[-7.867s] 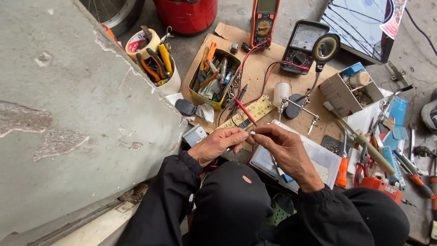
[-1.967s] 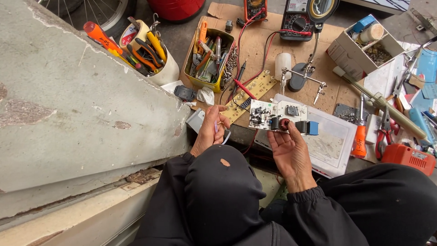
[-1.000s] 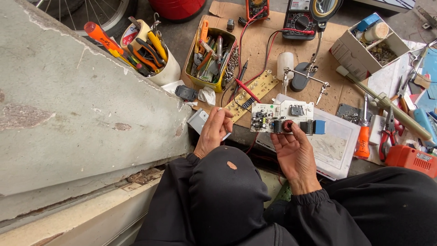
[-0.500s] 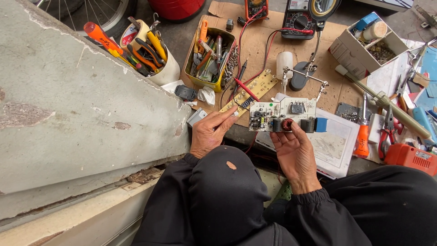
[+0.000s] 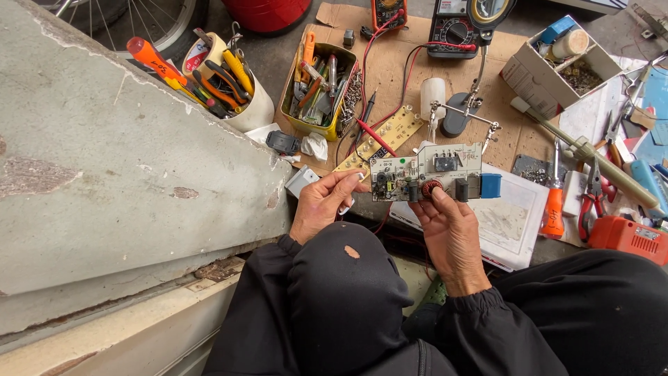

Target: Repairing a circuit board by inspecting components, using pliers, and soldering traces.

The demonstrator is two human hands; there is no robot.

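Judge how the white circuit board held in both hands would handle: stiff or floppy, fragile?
The circuit board likely stays stiff: it spans flat between the left hand and right hand. Its protruding parts, like the blue block, probably make it snag-prone and somewhat fragile.

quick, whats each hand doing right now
Left hand: fingertips pinch the left edge of the circuit board.
Right hand: closed on the board's lower edge, thumb by the copper coil.
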